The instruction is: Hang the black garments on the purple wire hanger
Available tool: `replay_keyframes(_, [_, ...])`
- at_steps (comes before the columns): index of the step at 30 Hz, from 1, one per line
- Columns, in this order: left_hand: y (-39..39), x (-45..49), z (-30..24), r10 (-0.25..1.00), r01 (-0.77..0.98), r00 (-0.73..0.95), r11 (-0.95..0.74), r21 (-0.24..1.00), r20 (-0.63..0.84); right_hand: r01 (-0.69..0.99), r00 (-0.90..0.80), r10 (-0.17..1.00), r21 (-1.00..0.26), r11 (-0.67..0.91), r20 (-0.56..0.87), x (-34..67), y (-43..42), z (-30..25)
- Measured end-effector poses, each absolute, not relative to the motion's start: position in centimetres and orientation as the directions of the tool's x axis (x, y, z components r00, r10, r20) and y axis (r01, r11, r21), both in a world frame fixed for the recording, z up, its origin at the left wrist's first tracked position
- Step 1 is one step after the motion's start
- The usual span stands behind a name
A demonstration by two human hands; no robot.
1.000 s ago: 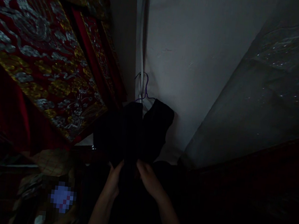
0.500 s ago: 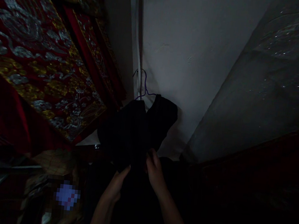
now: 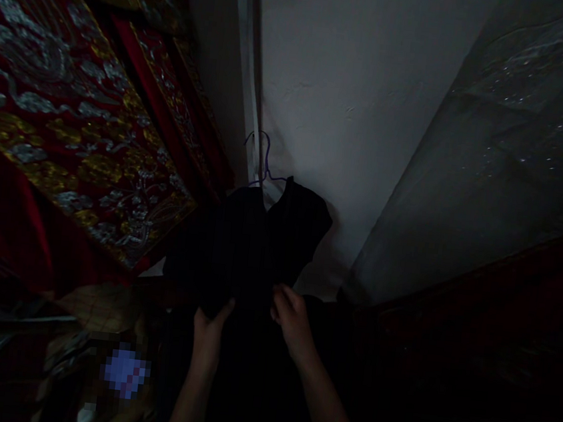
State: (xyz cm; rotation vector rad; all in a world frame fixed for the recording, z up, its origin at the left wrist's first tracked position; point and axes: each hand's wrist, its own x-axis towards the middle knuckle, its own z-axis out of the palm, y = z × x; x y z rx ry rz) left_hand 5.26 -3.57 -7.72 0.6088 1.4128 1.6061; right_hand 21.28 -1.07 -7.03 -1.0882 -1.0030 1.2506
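Note:
A black short-sleeved garment point(image 3: 243, 240) hangs on a thin purple hanger point(image 3: 267, 159), its shoulders and V-shaped neck opening showing against the wall. My left hand point(image 3: 209, 331) grips the cloth low on the left, thumb on top and the other fingers partly hidden by the dark fabric. To the right, my right hand point(image 3: 291, 316) pinches the garment with fingers curled. Below the hands the cloth blends into the darkness, so its lower edge cannot be made out.
Red cloth embroidered in gold and silver point(image 3: 94, 124) hangs on the left. A narrow pale strip point(image 3: 250, 60) runs up the grey wall point(image 3: 357, 64). Clear plastic sheeting point(image 3: 509, 148) covers the right side. Lower left lie cluttered items and a blurred blue patch point(image 3: 124, 372).
My left hand has shifted left and its fingers have spread along the cloth. The garment's front is drawn wider. My right hand stays nearly in place.

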Motion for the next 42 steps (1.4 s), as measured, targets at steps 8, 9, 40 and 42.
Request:
replay_keyframes(8, [-3.7,8.7,-10.7,0.745,0.567,-0.302,-0.361,0.74,0.594,-0.137,-0.014,1.0,-0.99,-0.021,-0.02,20.9,-1.2,-7.4])
replay_keyframes(9, [-3.6,9.4,-11.1,0.797,0.526,-0.22,-0.388,0.756,0.562,-0.122,-0.042,0.999,-0.992,-0.018,-0.013,20.6,-1.4,-7.4])
replay_keyframes(40, [5.5,8.6,6.5,0.55,0.46,0.079,-0.76,0.459,0.831,-0.009,-0.04,0.898,-0.899,0.438,0.438,22.7,3.7,9.0])
replay_keyframes(42, [5.6,8.5,6.8,0.537,0.48,0.134,-0.77,0.419,0.833,0.006,-0.053,0.895,-0.896,0.445,0.444,22.8,3.6,9.2])
